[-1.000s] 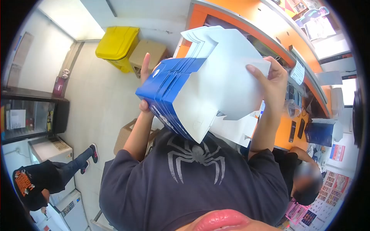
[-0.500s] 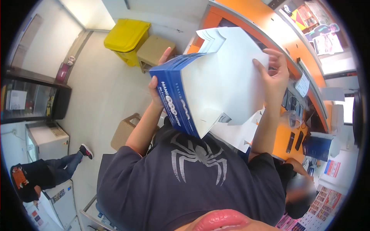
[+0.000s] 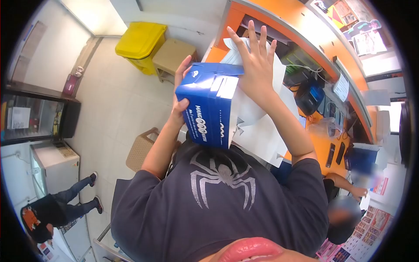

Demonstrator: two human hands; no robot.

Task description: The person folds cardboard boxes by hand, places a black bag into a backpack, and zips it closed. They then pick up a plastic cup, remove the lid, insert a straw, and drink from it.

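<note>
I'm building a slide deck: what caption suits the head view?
Left hand grips folded blue-and-white cardboard; right hand spread open over its white side.

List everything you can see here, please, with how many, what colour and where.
Printed cardboard stack: one, blue and white, centre
White card sheets: count unclear, white, below the right forearm
Lidded bin: one, yellow, upper left
Stools: two, tan, left of centre
Glass-fronted cabinet: one, dark, far left
Orange desk: one, right
Screened device: one, black, upper right
Slim handheld objects: two, black, on the desk
Other people: two, dark tops, lower left and lower right
Small distant items: too unclear to count
Shirt: one, dark grey, silver spider print, bottom centre
Left hand: one, holding the stack
Right hand: one, fingers spread, beside the stack's top
</note>
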